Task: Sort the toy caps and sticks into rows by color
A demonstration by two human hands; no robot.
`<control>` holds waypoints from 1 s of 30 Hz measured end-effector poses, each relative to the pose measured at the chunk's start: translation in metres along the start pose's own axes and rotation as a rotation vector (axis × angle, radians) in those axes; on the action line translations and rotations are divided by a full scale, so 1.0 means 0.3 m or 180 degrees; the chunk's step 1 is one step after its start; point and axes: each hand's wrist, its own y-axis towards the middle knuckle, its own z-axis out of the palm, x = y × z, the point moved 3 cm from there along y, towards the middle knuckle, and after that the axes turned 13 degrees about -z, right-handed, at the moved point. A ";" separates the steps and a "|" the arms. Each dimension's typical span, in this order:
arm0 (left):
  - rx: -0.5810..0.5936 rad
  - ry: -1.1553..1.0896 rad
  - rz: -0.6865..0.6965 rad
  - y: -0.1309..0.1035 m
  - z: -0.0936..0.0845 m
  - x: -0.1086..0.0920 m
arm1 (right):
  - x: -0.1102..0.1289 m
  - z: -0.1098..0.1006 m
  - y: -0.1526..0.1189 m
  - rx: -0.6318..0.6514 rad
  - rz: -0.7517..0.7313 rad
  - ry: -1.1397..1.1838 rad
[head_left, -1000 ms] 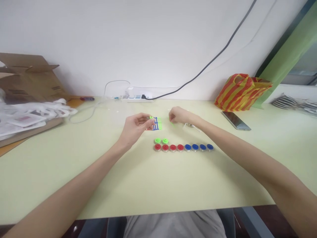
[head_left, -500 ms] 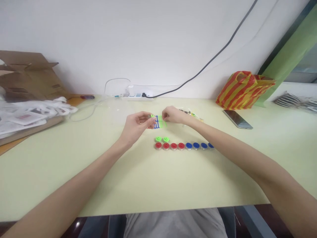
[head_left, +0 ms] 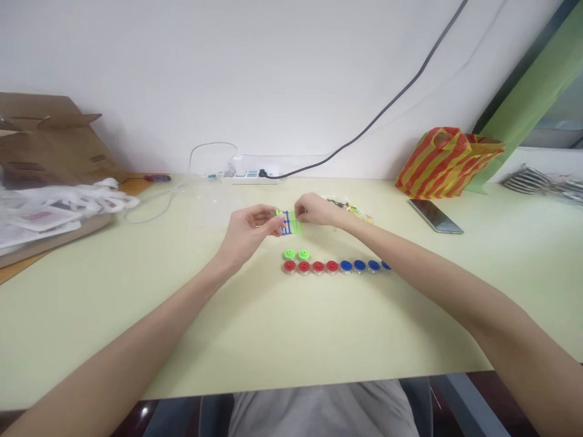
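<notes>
Near the back middle of the table, my left hand (head_left: 249, 233) is closed, its thumb and fingers pinched together. A small bright green piece (head_left: 279, 212) shows at its fingertips; its full shape is hidden. Just right of it, a small plastic lattice of blue and green bars (head_left: 291, 223) stands between my hands. My right hand (head_left: 314, 209) pinches at the lattice's green end; the fingertips are partly hidden. In front lie two green-topped discs (head_left: 303, 255). Below them is a row of red discs (head_left: 318, 267) and blue discs (head_left: 359, 266), the last partly behind my right forearm.
Beyond my right hand lie loose small parts (head_left: 353, 209). A phone (head_left: 435, 216) and a striped bag (head_left: 437, 164) are at right. Against the wall sits a power strip (head_left: 250, 177) with a black cable (head_left: 364, 127). A cardboard box (head_left: 50, 139) and white packaging (head_left: 59, 206) stand left.
The view has shifted slightly. My right hand has moved a little left, closer to my left hand, at the green end of the lattice. The discs in rows stay put.
</notes>
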 end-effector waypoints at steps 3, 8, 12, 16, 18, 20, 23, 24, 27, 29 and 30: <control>-0.0009 0.0024 -0.0001 0.000 0.000 0.000 | 0.003 -0.001 0.000 0.0019 0.0013 -0.0013; 0.0019 0.0033 0.0000 0.001 -0.001 0.003 | 0.005 -0.002 -0.001 0.0032 0.0044 -0.0012; 0.0056 0.0009 0.0002 -0.001 0.001 0.002 | 0.008 -0.002 -0.002 0.0037 0.0040 -0.0011; 0.0049 0.0046 0.0001 -0.003 0.002 -0.001 | 0.008 -0.008 -0.004 0.0008 0.0061 0.0023; 0.0062 0.0048 -0.0001 -0.002 0.001 -0.001 | 0.007 -0.011 -0.007 -0.0015 0.0071 0.0027; 0.0073 0.0058 0.0001 0.000 0.000 0.002 | 0.007 -0.015 -0.010 -0.0080 0.0070 0.0002; 0.0064 0.0096 0.0016 0.003 -0.002 0.005 | 0.013 -0.018 -0.012 -0.0259 0.0042 -0.0006; 0.0062 0.0097 0.0019 0.004 -0.002 0.005 | 0.016 -0.019 -0.012 -0.0313 0.0032 0.0003; 0.0079 0.0065 0.0020 0.003 -0.001 0.005 | 0.026 -0.018 -0.009 -0.0360 0.0022 0.0013; 0.0087 0.0056 0.0015 0.002 0.000 0.003 | 0.031 -0.016 -0.007 -0.0295 0.0053 -0.0003; 0.0086 0.0058 0.0012 0.002 0.001 0.002 | 0.032 -0.015 -0.007 -0.0256 0.0069 -0.0014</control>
